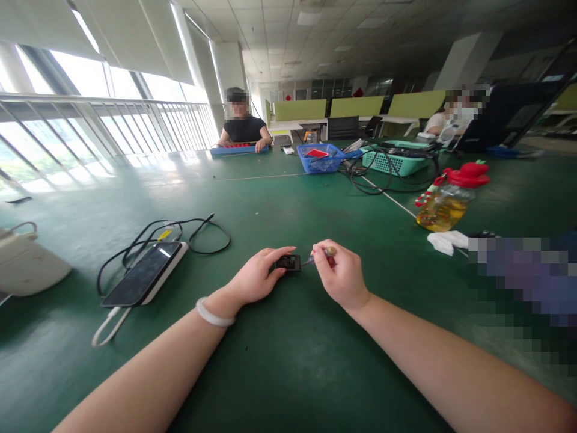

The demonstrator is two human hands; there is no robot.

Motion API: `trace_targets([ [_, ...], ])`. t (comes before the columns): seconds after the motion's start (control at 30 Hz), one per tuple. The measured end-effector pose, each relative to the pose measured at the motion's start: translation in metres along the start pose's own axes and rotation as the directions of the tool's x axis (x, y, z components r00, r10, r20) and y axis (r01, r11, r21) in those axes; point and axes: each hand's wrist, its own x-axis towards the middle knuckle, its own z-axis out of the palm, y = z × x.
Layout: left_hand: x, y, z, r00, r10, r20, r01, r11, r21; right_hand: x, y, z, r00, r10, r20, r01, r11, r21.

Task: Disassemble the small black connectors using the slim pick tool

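On the green tabletop lies a small black rectangular device (292, 263) with an opening or recess in its face; its exact kind is too small to make out. My left hand (255, 276), wearing a white bracelet (214, 314) at the wrist, grips it between thumb and fingers from the left. My right hand (343, 273) is closed around a small screwdriver (330, 252) with a yellowish handle end. Its thin shaft points left, and the tip is at or close to the device's right edge; contact cannot be made out.
Left of my hands lie a phone on a power bank (143, 276) and a black cable (210, 237). A bottle (444, 207) with a red lid stands at right. Farther back are a blue basket (321, 161), a green basket (394, 162) and a seated person (243, 127).
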Motion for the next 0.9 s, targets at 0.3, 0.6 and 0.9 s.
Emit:
trace_targets([
  [0.3, 0.001, 0.003, -0.002, 1.0, 0.026, -0.006, -0.026, 0.998, 0.052, -0.002, -0.002, -0.006, 0.998, -0.046, -0.043, 0.054, 0.976, 0.209],
  [0.6, 0.002, 0.001, -0.001, 0.999, -0.019, 0.028, 0.017, 0.997, 0.072, 0.007, 0.023, 0.008, 0.959, 0.269, 0.084, -0.257, 0.715, 0.65],
  [0.9, 0.001, -0.001, 0.001, 0.997, -0.075, 0.005, 0.075, 0.995, 0.073, 0.017, 0.042, 0.018, 0.826, 0.499, 0.262, -0.434, 0.267, 0.861],
])
